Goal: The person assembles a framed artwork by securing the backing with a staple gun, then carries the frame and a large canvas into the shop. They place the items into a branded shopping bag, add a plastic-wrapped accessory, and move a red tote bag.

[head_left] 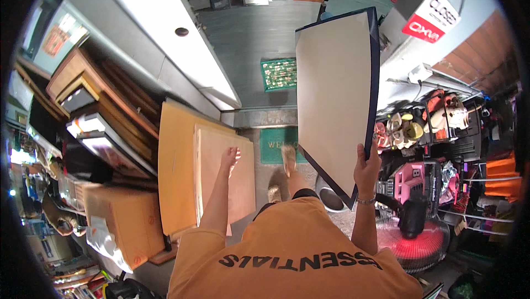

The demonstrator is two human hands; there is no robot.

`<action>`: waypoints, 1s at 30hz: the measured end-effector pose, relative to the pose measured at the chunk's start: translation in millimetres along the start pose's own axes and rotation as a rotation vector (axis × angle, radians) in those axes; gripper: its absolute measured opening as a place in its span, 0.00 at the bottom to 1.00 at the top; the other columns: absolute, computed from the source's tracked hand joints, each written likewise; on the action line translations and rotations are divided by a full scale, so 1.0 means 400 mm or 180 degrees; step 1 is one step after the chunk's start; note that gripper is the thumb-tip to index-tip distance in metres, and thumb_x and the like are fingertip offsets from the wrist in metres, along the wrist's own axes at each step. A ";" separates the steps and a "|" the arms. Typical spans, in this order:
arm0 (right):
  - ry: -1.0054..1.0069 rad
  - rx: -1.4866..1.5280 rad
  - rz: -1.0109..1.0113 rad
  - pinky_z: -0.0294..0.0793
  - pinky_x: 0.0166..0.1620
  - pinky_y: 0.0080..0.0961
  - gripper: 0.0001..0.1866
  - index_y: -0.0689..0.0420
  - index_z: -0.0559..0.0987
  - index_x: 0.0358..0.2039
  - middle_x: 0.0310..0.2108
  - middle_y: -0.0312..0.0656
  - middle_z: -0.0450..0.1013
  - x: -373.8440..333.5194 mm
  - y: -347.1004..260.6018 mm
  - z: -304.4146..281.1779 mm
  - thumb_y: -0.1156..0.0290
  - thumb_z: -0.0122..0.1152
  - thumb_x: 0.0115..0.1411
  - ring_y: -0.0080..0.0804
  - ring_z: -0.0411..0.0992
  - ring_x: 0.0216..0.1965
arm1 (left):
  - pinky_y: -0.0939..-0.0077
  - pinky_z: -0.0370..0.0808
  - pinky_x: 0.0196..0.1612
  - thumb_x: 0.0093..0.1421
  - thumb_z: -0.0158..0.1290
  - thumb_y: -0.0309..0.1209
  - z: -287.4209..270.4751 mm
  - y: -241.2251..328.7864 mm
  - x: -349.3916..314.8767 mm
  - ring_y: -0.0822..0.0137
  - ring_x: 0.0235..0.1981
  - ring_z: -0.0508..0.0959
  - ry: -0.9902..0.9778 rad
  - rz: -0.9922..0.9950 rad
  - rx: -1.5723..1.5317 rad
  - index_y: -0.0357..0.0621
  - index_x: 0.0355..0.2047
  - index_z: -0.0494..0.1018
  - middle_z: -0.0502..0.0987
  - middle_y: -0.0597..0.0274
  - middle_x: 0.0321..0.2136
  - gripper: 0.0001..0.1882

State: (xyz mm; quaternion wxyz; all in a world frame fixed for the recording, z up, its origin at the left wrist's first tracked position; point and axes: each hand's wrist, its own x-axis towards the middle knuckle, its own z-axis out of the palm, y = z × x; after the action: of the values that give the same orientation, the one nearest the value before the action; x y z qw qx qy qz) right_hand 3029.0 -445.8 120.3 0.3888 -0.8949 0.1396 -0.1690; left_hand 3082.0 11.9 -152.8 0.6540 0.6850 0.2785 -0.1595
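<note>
Head view. The right hand [366,167] is raised, its fingers [371,153] closed around the lower edge of a large dark-framed panel [334,95] with a pale cream face. The panel stands nearly upright and extends up and away from the fingers; the thumb lies on the pale face, the other fingers wrap behind the dark rim. A bracelet [365,201] circles the wrist below the hand.

The left hand [229,157] is lowered, fingers extended and loosely spread, gripping nothing. Its fingertips rest on or just above the top edge of a thin brown board [221,183]; contact cannot be confirmed. A larger yellow-brown board [175,172] leans directly behind that board, left of the fingers. A green doormat [274,145] lies on the floor between the two hands.
</note>
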 end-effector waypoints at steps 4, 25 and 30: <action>0.0276 0.0046 -0.0617 0.67 0.26 0.38 0.15 0.65 0.73 0.51 0.23 0.52 0.74 0.242 0.013 0.145 0.69 0.56 0.70 0.46 0.71 0.20 | 0.85 0.65 0.29 0.68 0.52 0.49 0.093 0.158 0.231 0.82 0.27 0.71 -0.0591 0.0056 -0.0240 0.52 0.41 0.72 0.73 0.76 0.29 0.15; -0.0263 0.1661 -0.0147 0.69 0.34 0.21 0.10 0.62 0.75 0.47 0.28 0.34 0.75 1.118 -0.211 0.407 0.72 0.60 0.68 0.18 0.67 0.30 | 0.55 0.53 0.70 0.63 0.44 0.69 0.437 0.957 0.937 0.58 0.70 0.58 -0.0690 0.0483 -0.0370 0.42 0.69 0.56 0.60 0.52 0.69 0.49; -0.0457 0.1642 0.0095 0.70 0.45 0.19 0.09 0.63 0.74 0.47 0.37 0.35 0.75 1.338 -0.144 0.545 0.73 0.58 0.69 0.18 0.67 0.39 | 0.63 0.43 0.74 0.69 0.43 0.58 0.465 1.080 1.204 0.61 0.73 0.51 -0.1372 0.0606 -0.1149 0.35 0.72 0.47 0.50 0.55 0.73 0.45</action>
State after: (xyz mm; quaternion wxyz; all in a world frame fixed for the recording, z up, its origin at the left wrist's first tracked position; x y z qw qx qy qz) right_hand 3609.1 -470.7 127.1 0.6153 -0.7738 0.0771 -0.1293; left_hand 3746.5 -83.3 -102.3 0.8213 0.5311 0.0915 -0.1871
